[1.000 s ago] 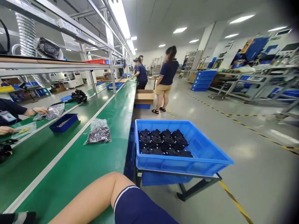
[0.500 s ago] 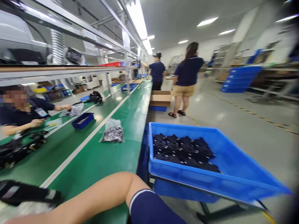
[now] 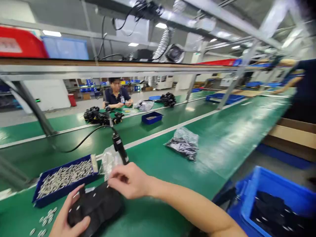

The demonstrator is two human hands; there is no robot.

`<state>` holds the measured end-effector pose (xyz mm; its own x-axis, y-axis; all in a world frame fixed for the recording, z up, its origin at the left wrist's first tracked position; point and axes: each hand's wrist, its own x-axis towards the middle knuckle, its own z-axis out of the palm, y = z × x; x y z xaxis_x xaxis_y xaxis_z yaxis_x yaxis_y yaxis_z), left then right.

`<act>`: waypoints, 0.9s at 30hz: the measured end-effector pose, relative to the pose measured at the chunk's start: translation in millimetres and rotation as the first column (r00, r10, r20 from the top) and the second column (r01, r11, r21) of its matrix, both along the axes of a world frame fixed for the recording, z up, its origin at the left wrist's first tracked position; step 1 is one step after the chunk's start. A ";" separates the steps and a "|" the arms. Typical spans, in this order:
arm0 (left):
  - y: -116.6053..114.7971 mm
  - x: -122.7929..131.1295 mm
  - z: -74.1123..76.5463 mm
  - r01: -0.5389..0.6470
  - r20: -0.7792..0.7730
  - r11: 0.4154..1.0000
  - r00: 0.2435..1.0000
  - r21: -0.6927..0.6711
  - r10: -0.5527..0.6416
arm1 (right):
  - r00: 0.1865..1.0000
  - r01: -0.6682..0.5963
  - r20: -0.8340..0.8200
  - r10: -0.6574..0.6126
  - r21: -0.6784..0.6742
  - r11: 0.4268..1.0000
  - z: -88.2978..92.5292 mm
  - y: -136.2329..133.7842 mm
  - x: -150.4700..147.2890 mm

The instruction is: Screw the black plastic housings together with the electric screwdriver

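My left hand grips a black plastic part at its left end, with the thumb in front and fingers behind. Small shiny metal spots show on top of the part. At its far right corner my right hand is closed in a pinch; a tiny pale tip shows under the fingers, too small to name. Just behind that hand is a black electric screwdriver with a cable, beside a clear plastic bag. A blue tray of small metal pins lies to the left, and several loose metal pieces lie nearer me.
A bag of dark small parts lies on the green bench. At the lower right stands a blue bin of black parts. A shelf crosses above. A co-worker sits opposite; another person stands far right.
The view has swung left from the aisle and bin to the bench. Both hands and the black part have come into view, my right hand now at the part.
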<state>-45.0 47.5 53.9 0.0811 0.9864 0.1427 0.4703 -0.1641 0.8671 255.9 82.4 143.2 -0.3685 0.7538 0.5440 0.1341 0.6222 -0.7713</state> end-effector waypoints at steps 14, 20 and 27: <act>17.9 -5.0 -6.8 0.186 0.160 0.973 0.973 -0.136 -0.163 | 0.995 -0.064 0.024 0.093 -0.544 0.837 -57.0 -22.2 3.8; 18.3 -3.1 -8.3 0.199 0.195 0.970 0.966 -0.137 -0.170 | 0.996 -0.032 0.047 0.076 -0.599 0.800 -61.6 -24.8 -2.0; 16.4 -2.5 -4.6 0.180 0.178 0.971 0.972 -0.154 -0.152 | 0.996 -0.004 0.065 0.057 -0.626 0.780 -66.0 -28.0 -4.8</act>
